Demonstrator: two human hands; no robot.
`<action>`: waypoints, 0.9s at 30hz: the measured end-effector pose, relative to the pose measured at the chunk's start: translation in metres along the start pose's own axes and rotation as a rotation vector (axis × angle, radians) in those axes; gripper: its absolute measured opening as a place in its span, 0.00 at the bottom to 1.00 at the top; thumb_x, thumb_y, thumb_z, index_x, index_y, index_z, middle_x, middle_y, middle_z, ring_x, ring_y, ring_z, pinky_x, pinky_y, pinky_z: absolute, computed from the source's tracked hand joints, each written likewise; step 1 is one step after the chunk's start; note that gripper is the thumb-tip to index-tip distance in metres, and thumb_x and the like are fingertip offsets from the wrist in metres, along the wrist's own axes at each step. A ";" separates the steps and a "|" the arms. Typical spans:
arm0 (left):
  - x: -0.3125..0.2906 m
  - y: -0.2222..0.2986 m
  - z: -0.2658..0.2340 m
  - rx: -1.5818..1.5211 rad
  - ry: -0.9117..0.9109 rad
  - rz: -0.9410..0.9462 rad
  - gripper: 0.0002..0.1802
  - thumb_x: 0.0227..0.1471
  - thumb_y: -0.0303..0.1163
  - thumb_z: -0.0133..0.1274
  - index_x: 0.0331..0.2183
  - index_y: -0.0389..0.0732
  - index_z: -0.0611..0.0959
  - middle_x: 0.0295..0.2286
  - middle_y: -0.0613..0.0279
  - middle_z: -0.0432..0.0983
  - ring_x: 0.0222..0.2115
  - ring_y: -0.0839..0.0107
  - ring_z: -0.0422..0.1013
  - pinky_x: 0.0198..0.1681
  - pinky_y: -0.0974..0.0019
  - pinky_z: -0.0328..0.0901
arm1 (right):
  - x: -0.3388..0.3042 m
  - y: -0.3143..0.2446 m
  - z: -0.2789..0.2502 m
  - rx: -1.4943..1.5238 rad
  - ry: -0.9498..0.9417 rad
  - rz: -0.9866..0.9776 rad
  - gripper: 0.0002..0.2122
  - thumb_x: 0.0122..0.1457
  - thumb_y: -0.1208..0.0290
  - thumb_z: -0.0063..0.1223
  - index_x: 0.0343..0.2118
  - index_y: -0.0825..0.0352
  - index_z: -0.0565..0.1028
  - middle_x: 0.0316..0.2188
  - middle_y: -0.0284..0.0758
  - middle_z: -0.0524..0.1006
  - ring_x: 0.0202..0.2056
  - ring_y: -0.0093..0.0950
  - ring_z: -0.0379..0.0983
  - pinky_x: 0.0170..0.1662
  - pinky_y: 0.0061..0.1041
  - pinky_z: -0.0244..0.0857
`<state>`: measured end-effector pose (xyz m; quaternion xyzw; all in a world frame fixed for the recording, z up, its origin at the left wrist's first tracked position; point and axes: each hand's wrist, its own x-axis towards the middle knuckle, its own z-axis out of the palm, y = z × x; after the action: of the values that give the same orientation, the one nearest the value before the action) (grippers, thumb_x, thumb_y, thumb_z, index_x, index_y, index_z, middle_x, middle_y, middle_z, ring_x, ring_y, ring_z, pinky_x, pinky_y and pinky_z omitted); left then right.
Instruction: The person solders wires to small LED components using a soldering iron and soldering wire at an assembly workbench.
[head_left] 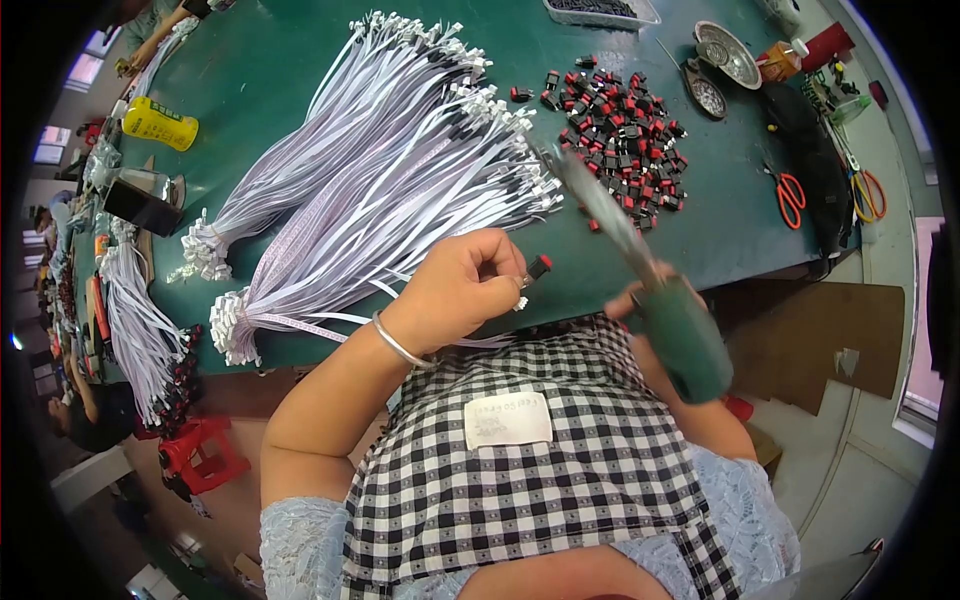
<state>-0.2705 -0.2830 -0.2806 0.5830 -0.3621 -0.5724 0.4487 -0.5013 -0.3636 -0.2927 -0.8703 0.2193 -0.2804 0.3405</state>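
Above the table's front edge, my left hand (pixel 465 280) is closed in a pinch. It holds a small black-and-red rocker switch (pixel 539 267), and a white connector tip (pixel 521 303) shows just below the fingers. My right hand (pixel 640 292), partly hidden, is wrapped round a green-handled metal tool (pixel 683 335). Motion smears this tool, so its exact kind is unclear; its long metal end points up and left toward the switch pile (pixel 630 150). Left of that pile lie bundles of flat white cables (pixel 400 190) with white connectors at their ends.
Orange-handled scissors (pixel 790 200) lie at the right, near a black pouch (pixel 805 140). Metal dishes (pixel 727 55) and a clear tray of dark parts (pixel 600 12) stand farther back. A yellow bottle (pixel 160 124) and a dark box (pixel 143 200) are at the left. Behind the left edge sits a red stool (pixel 205 455).
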 end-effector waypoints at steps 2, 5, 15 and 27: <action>0.003 0.000 0.003 -0.047 0.005 0.021 0.02 0.35 0.22 0.48 0.18 0.36 0.71 0.25 0.64 0.70 0.24 0.80 0.63 0.28 0.77 0.60 | -0.037 0.009 0.000 0.658 0.158 0.456 0.13 0.48 0.77 0.52 0.39 0.68 0.72 0.33 0.37 0.74 0.28 0.26 0.72 0.32 0.21 0.67; 0.003 0.000 0.002 -0.118 0.027 0.027 0.03 0.36 0.20 0.47 0.19 0.38 0.71 0.24 0.65 0.68 0.24 0.81 0.61 0.28 0.77 0.58 | -0.062 0.019 -0.009 0.576 -0.065 0.370 0.13 0.46 0.72 0.53 0.36 0.67 0.72 0.32 0.37 0.74 0.27 0.29 0.73 0.32 0.23 0.67; 0.004 0.003 0.005 -0.094 0.033 0.000 0.04 0.36 0.18 0.45 0.19 0.38 0.70 0.23 0.67 0.66 0.23 0.82 0.59 0.27 0.79 0.55 | -0.113 0.063 0.012 0.267 -0.050 0.278 0.23 0.37 0.71 0.60 0.40 0.65 0.67 0.30 0.35 0.73 0.31 0.33 0.73 0.34 0.25 0.67; 0.005 -0.002 0.002 -0.055 0.030 -0.001 0.03 0.37 0.19 0.46 0.19 0.37 0.70 0.24 0.66 0.67 0.24 0.82 0.60 0.27 0.79 0.56 | -0.092 0.043 0.006 0.106 -0.166 0.289 0.17 0.41 0.70 0.57 0.37 0.65 0.68 0.28 0.35 0.74 0.28 0.32 0.73 0.32 0.26 0.67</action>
<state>-0.2721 -0.2875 -0.2845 0.5790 -0.3391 -0.5737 0.4697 -0.5740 -0.3372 -0.3585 -0.8307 0.2980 -0.1668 0.4396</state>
